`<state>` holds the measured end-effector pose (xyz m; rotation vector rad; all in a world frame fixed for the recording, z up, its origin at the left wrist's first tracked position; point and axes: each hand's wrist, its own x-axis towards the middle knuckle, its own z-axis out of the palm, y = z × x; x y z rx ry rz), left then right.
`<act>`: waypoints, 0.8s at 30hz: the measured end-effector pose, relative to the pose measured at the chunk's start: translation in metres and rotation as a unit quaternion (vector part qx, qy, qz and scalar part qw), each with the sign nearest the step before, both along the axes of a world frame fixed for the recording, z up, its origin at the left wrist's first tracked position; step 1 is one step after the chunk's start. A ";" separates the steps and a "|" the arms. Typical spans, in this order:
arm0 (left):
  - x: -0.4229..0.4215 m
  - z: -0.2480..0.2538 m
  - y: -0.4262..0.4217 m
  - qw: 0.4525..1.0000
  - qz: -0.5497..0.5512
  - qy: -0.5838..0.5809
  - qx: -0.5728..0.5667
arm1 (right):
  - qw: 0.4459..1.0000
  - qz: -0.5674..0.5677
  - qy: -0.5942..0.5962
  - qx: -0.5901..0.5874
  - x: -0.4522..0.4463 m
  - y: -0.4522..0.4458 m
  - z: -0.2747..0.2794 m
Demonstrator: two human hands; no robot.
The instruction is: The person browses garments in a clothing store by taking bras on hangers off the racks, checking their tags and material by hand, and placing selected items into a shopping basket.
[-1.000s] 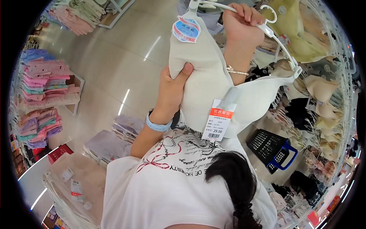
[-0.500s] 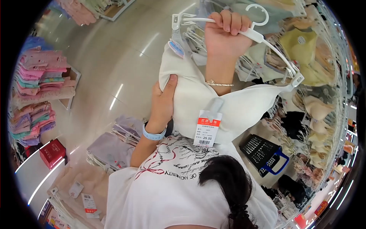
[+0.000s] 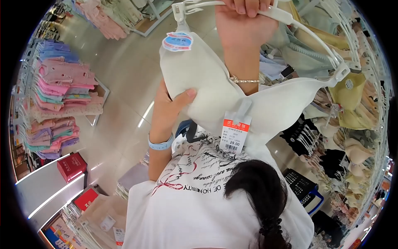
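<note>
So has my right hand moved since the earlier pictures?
Yes: judged against the black basket, your right hand has shifted left and up in the view, farther from it.

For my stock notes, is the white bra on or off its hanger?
On. The white bra is attached at both end clips of the white hanger.

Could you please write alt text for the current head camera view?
A person's right hand grips a white hanger carrying a white bra with a price tag reading 29.00, while the left hand holds one cup. Hanging garments and a black basket are at the right of the picture.
</note>
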<state>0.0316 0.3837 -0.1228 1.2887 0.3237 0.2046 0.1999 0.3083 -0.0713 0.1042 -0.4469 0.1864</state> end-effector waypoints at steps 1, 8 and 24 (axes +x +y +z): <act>0.006 0.001 0.004 0.999 -0.014 -0.040 0.027 | 1.000 0.002 -0.014 0.001 0.004 0.003 0.003; 0.063 0.017 0.048 0.984 0.063 -0.157 0.063 | 0.998 -0.002 -0.061 -0.004 0.026 0.007 0.015; 0.109 0.031 0.110 0.963 -0.247 -0.011 -0.110 | 0.934 -0.177 0.002 -0.311 0.026 0.028 -0.050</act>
